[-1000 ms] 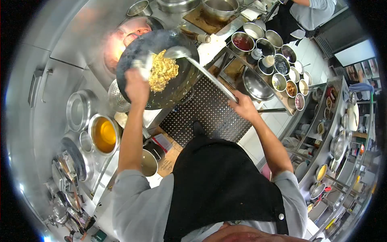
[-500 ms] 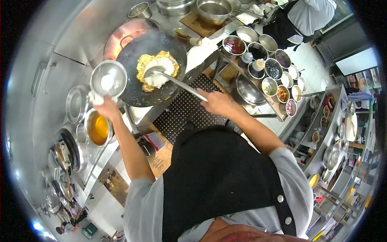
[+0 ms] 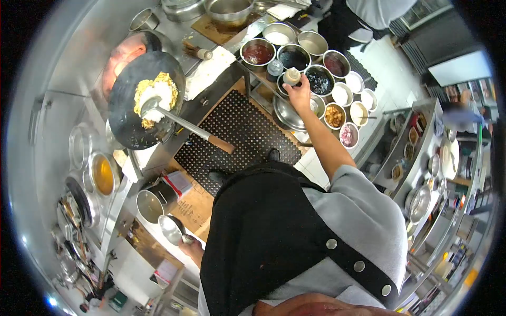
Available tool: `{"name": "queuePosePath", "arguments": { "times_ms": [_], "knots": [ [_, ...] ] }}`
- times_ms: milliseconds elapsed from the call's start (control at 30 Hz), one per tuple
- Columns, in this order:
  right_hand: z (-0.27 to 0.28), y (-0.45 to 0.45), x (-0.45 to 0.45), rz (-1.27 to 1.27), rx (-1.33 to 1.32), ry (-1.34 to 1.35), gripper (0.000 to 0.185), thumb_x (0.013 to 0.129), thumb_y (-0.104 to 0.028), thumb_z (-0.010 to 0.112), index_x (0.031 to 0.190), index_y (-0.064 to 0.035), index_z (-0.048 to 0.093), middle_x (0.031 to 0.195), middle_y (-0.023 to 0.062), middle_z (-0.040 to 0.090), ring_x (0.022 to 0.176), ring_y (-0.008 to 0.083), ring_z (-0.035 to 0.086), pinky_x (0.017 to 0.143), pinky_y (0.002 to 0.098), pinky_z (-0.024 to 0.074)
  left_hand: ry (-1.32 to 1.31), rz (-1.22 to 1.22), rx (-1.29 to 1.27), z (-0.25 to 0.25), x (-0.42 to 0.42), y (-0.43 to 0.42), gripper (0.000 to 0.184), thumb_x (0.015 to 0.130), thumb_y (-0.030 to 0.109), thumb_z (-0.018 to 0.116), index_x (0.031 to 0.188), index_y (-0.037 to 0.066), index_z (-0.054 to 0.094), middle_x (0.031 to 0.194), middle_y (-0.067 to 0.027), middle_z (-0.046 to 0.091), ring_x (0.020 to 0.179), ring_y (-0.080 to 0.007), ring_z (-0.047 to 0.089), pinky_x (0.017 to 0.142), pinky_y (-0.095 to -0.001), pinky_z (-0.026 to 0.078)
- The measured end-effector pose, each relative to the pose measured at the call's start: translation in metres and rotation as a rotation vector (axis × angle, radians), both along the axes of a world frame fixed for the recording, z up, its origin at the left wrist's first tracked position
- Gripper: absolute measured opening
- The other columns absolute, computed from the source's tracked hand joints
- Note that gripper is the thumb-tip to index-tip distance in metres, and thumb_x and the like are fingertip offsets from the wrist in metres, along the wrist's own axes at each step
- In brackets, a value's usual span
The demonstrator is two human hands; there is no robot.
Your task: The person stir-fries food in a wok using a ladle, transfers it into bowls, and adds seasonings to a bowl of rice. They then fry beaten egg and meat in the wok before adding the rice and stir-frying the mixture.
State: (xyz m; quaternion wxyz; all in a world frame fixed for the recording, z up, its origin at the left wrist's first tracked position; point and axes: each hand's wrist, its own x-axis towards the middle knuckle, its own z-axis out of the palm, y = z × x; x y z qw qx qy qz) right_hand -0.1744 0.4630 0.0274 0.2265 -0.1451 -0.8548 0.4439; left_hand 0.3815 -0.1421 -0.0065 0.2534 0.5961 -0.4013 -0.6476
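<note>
At the right, my right hand (image 3: 299,96) is closed round a squeeze bottle (image 3: 291,77) with a pale top, among the sauce pots. Low at the left, my left hand (image 3: 193,249) grips the edge of a steel bowl (image 3: 171,229), beside a deep pot (image 3: 149,206) below the counter. A black wok (image 3: 122,89) on the stove holds cooked egg (image 3: 141,90) with white rice (image 3: 167,94) on it. Untouched, a ladle (image 3: 185,124) rests with its head in the food, its wooden-ended handle reaching out over the wok's rim.
Steel pots of sauces and ingredients, such as a red sauce (image 3: 258,53) and brown chunks (image 3: 334,116), crowd the side stand. A bowl of orange liquid (image 3: 104,174) sits left of the stove. A perforated black mat (image 3: 237,137) covers the floor. Another person (image 3: 379,13) stands at upper right.
My right hand has let go of the ladle and taken hold of the squeeze bottle. My left hand has carried the steel bowl from beside the wok down and back. The view has shifted right.
</note>
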Motion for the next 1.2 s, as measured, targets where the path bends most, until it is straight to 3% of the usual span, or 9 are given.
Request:
{"name": "queuePosePath", "arguments": {
  "times_ms": [100, 267, 333, 467, 600, 667, 800, 1067, 1200],
  "knots": [
    [0.025, -0.012, -0.009, -0.03, -0.015, -0.199, 0.075, 0.07, -0.036, 0.089, 0.131, -0.0081, 0.055, 0.123, 0.0197, 0.067, 0.113, 0.0387, 0.065, 0.097, 0.0466, 0.0497, 0.115, 0.311, 0.164, 0.097, -0.089, 0.07, 0.011, 0.088, 0.015, 0.059, 0.097, 0.007, 0.058, 0.078, -0.005, 0.061, 0.064, -0.0189, 0.062, 0.054, -0.0303, 0.052],
    [-0.002, -0.009, -0.032, -0.098, 0.065, -0.286, 0.082, 0.065, -0.046, 0.091, 0.127, -0.0047, 0.055, 0.116, 0.0206, 0.071, 0.11, 0.0409, 0.067, 0.097, 0.047, 0.0504, 0.289, 0.082, 0.031, 0.106, -0.121, 0.066, 0.031, 0.09, 0.006, 0.058, 0.12, -0.003, 0.057, 0.101, -0.0097, 0.066, 0.082, -0.0224, 0.067, 0.067, -0.0338, 0.055],
    [-0.014, -0.01, -0.034, -0.058, 0.013, -0.192, 0.079, 0.065, -0.038, 0.091, 0.127, -0.0044, 0.056, 0.119, 0.0203, 0.07, 0.111, 0.0407, 0.067, 0.096, 0.0478, 0.0502, 0.297, 0.111, 0.01, 0.116, -0.138, 0.075, 0.029, 0.083, 0.01, 0.061, 0.11, 0.0, 0.056, 0.097, -0.0089, 0.063, 0.072, -0.0214, 0.062, 0.057, -0.0333, 0.052],
    [-0.016, -0.016, -0.032, -0.048, -0.03, 0.03, 0.067, 0.069, -0.033, 0.091, 0.119, -0.002, 0.059, 0.111, 0.0183, 0.071, 0.104, 0.0347, 0.069, 0.094, 0.0428, 0.0517, 0.226, 0.105, 0.037, 0.095, -0.134, 0.064, 0.031, 0.085, 0.003, 0.059, 0.116, -0.001, 0.058, 0.097, -0.0103, 0.066, 0.075, -0.0231, 0.065, 0.062, -0.0346, 0.054],
    [0.111, -0.068, -0.008, 0.176, 0.039, 0.108, 0.059, 0.075, -0.027, 0.087, 0.121, -0.0013, 0.06, 0.112, 0.0163, 0.07, 0.1, 0.0282, 0.067, 0.093, 0.0414, 0.0511, 0.244, 0.167, 0.159, 0.076, -0.132, 0.048, 0.029, 0.083, 0.004, 0.06, 0.112, 0.0, 0.058, 0.09, -0.0093, 0.065, 0.068, -0.0232, 0.064, 0.055, -0.0345, 0.053],
    [0.139, -0.099, -0.023, 0.497, -0.02, 0.253, 0.057, 0.077, -0.018, 0.083, 0.126, -0.0003, 0.059, 0.114, 0.0119, 0.067, 0.099, 0.0222, 0.064, 0.091, 0.0385, 0.0513, 0.218, 0.172, 0.198, 0.05, -0.131, 0.025, 0.03, 0.082, 0.005, 0.061, 0.112, 0.0, 0.058, 0.089, -0.0091, 0.064, 0.067, -0.0237, 0.064, 0.055, -0.0349, 0.053],
    [0.229, -0.21, -0.038, 0.793, 0.709, 0.055, 0.067, 0.076, -0.032, 0.081, 0.133, -0.007, 0.056, 0.116, 0.0205, 0.067, 0.104, 0.0404, 0.067, 0.086, 0.0474, 0.0556, 0.244, 0.153, 0.135, 0.016, -0.155, -0.02, 0.035, 0.078, 0.003, 0.065, 0.112, -0.001, 0.058, 0.098, -0.0107, 0.065, 0.08, -0.0243, 0.066, 0.065, -0.0359, 0.056],
    [0.232, -0.394, -0.082, 1.003, 1.254, -0.444, 0.053, 0.077, -0.03, 0.08, 0.12, -0.0048, 0.06, 0.115, 0.0195, 0.067, 0.106, 0.0364, 0.068, 0.086, 0.0474, 0.0574, 0.123, 0.034, 0.048, 0.002, -0.181, -0.092, 0.045, 0.078, 0.002, 0.064, 0.123, 0.0, 0.059, 0.109, -0.0102, 0.065, 0.094, -0.0242, 0.064, 0.085, -0.037, 0.052],
    [0.202, -0.443, -0.103, 0.905, 1.278, -0.375, 0.054, 0.079, -0.031, 0.079, 0.122, -0.0045, 0.061, 0.12, 0.0189, 0.065, 0.107, 0.0351, 0.069, 0.087, 0.0479, 0.058, 0.126, 0.092, 0.103, -0.016, -0.156, -0.111, 0.038, 0.079, 0.001, 0.063, 0.117, -0.001, 0.061, 0.109, -0.0094, 0.064, 0.094, -0.0241, 0.063, 0.087, -0.0372, 0.051]
  ]
}}
